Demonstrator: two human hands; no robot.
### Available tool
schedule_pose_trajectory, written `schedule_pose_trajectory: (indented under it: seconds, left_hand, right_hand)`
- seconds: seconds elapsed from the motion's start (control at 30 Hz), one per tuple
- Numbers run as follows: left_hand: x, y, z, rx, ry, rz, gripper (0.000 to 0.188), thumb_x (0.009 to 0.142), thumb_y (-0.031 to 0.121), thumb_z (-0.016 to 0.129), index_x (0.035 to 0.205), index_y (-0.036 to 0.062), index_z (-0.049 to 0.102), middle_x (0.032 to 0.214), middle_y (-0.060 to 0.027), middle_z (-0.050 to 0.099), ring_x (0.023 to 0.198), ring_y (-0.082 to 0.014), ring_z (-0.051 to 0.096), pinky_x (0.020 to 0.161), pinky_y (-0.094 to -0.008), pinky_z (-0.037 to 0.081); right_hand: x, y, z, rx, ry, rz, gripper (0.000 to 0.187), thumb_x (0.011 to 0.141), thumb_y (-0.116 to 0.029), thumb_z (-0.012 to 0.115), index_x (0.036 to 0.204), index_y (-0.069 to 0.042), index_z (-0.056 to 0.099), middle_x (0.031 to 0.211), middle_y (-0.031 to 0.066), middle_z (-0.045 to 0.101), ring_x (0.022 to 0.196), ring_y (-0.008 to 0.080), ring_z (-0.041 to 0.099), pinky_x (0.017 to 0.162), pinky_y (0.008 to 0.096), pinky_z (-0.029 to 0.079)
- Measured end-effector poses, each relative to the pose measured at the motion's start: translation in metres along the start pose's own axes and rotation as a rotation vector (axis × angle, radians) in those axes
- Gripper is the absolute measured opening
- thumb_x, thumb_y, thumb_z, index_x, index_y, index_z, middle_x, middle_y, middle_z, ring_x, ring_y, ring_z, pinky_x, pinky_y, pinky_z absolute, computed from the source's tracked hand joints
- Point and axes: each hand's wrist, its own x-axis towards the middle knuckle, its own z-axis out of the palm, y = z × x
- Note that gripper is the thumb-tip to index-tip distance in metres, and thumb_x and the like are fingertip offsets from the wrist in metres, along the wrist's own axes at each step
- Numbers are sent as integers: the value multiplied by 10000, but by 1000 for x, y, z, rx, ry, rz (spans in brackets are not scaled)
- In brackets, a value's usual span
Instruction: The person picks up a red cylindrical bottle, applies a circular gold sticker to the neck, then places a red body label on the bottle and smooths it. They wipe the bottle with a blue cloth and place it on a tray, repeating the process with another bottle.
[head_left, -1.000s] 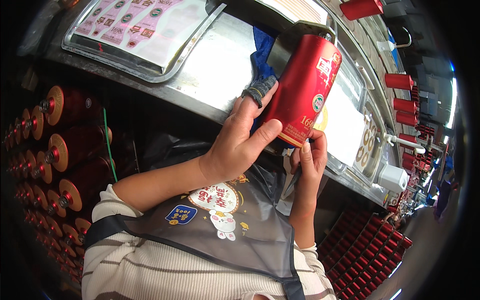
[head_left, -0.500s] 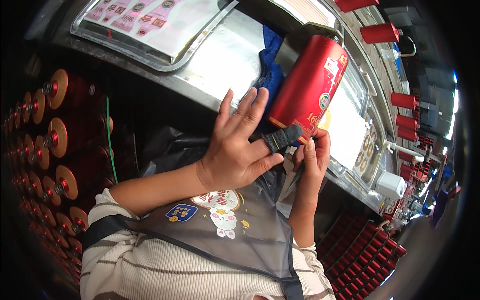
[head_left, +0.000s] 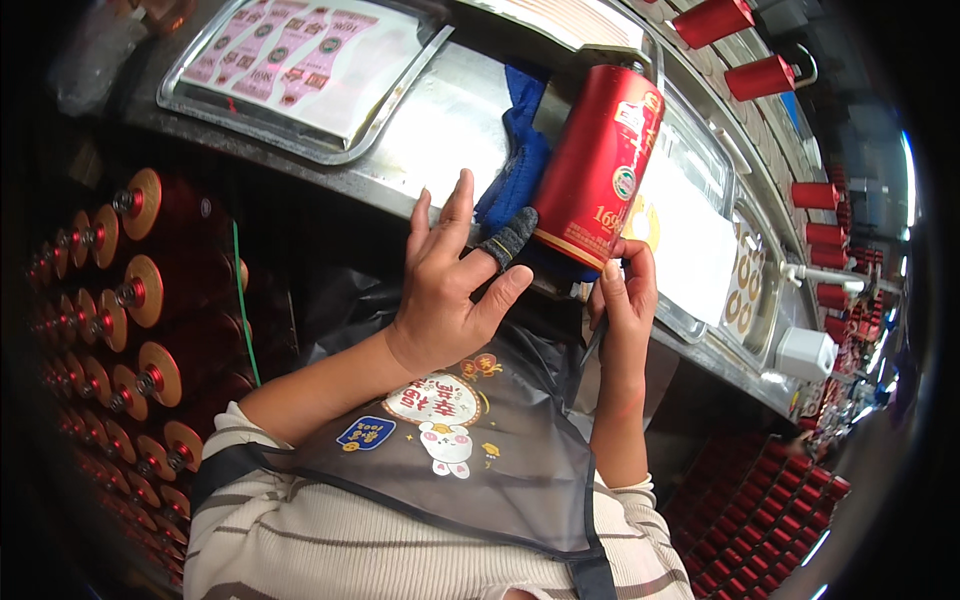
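The left hand (head_left: 445, 282) has its fingers spread, while the right hand (head_left: 628, 300) is curled, thumb near forefinger.

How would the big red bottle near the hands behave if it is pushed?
The red bottle would probably roll on a flat surface, because its body is round. Its glossy sides may feel slippery. It also seems stiff, as its outline looks straight and undented.

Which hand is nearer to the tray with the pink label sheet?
Left. The left hand is below and right of the tray, apart from it; the right hand is farther right, at the red bottle.
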Motion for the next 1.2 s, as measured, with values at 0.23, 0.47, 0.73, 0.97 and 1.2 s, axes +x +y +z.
schedule_pose_trajectory:
  seconds: [0.23, 0.47, 0.73, 0.97, 1.2]
  left_hand:
    - [14, 5, -5, 173, -70, 171, 357, 885, 310, 731, 788, -34, 710, 1523, -428, 311, 1400, -551, 385, 1142, -699, 162]
    - [32, 33, -11, 354, -171, 296, 427, 726, 228, 821, 1142, 146, 769, 1498, -347, 414, 1361, -488, 457, 1128, -677, 237]
    - [61, 39, 14, 438, -135, 479, 198, 739, 163, 794, 919, 107, 736, 1480, -289, 480, 1300, -522, 510, 1081, -729, 255]
    - [65, 11, 2, 14, -179, 167, 680, 687, 209, 902, 1262, -29, 627, 1412, -228, 580, 1324, -420, 538, 1151, -620, 283]
    - [28, 0, -8, 9, -87, 159, 551, 722, 139, 887, 1204, -28, 679, 1356, -247, 617, 1260, -363, 606, 1155, -601, 290]
  right_hand:
    - [4, 1, 9, 88, -8, -22, 179, 1010, -172, 642, 1038, -73, 496, 933, -25, 561, 721, -10, 453, 594, 152, 331]
    - [3, 6, 6, 85, -34, -27, 181, 1008, -164, 649, 1040, -59, 504, 939, -12, 574, 716, -8, 481, 597, 147, 361]
    - [4, 10, 0, 193, -49, -48, 152, 997, -123, 648, 1070, -25, 557, 987, -7, 591, 749, 6, 513, 619, 164, 411]
    - [5, 0, -9, -127, -126, -54, 220, 919, -138, 729, 1046, -57, 568, 948, -30, 561, 623, -34, 408, 545, 155, 310]
    - [6, -24, -19, -203, -172, 61, 245, 877, -160, 776, 997, -59, 588, 840, -39, 615, 599, -33, 432, 533, 160, 339]
